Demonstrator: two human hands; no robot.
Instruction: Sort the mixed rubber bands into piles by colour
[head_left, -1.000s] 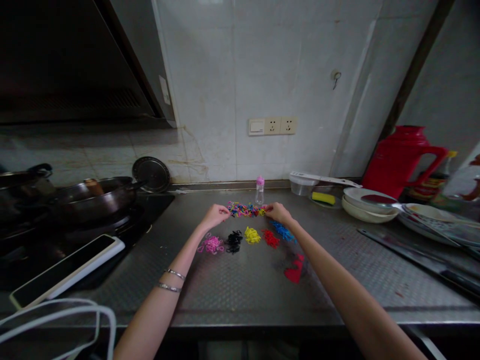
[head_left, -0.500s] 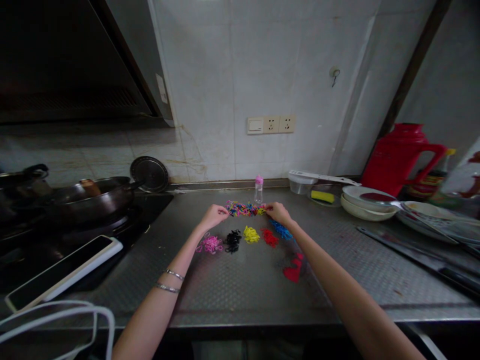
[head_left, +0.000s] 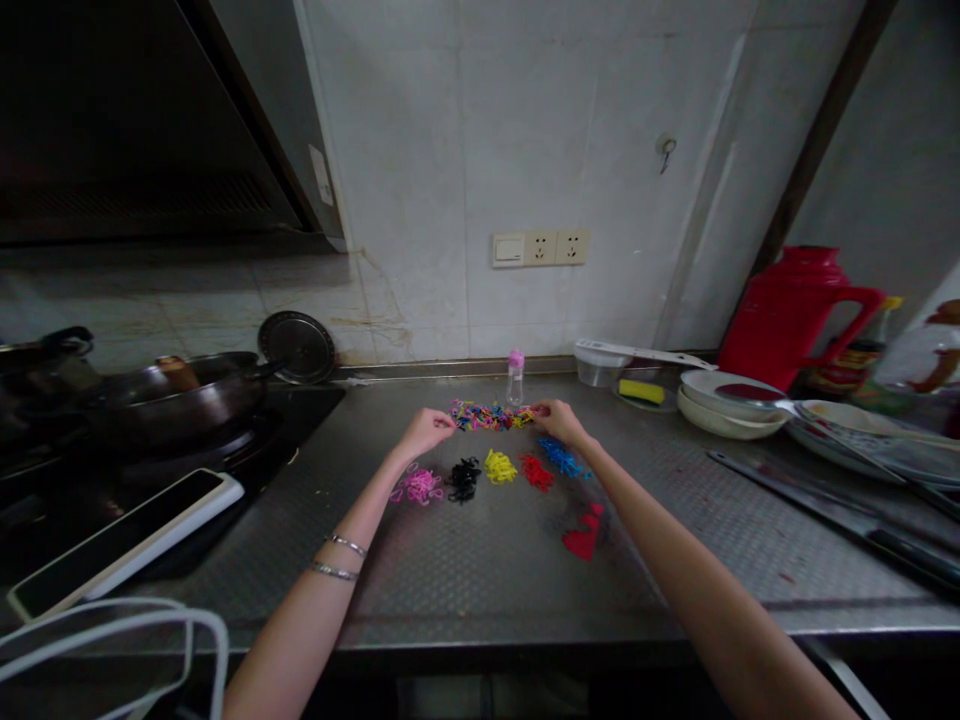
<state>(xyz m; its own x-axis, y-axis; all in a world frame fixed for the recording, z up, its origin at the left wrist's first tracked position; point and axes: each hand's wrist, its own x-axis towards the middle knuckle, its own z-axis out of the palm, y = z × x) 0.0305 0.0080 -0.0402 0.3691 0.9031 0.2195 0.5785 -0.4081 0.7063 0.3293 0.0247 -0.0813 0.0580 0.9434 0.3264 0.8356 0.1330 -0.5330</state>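
Note:
A mixed pile of small coloured rubber bands (head_left: 491, 416) lies across the metal counter. At its left end is my left hand (head_left: 427, 430), thumb and fingers pinched together; whatever they hold is too small to make out. My right hand (head_left: 559, 420) has its fingers closed at the pile's right end, touching the bands there, and its grip is partly hidden. Nearer me, single-colour heaps form a row: pink bands (head_left: 421, 486), black bands (head_left: 464, 480), yellow bands (head_left: 499, 466), red bands (head_left: 537, 472) and blue bands (head_left: 562, 457), the last beside my right wrist.
Behind the pile stands a small pink-capped bottle (head_left: 515, 378). A red heart-shaped piece (head_left: 582, 538) lies near my right forearm. To the right are a yellow sponge (head_left: 641, 392), bowls (head_left: 731, 420), a knife (head_left: 795, 500) and a red thermos (head_left: 787, 315). A pan (head_left: 187, 400) sits left.
Both hands stay at the two ends of the mixed pile, with only slight finger movement. The whole view has shifted a little.

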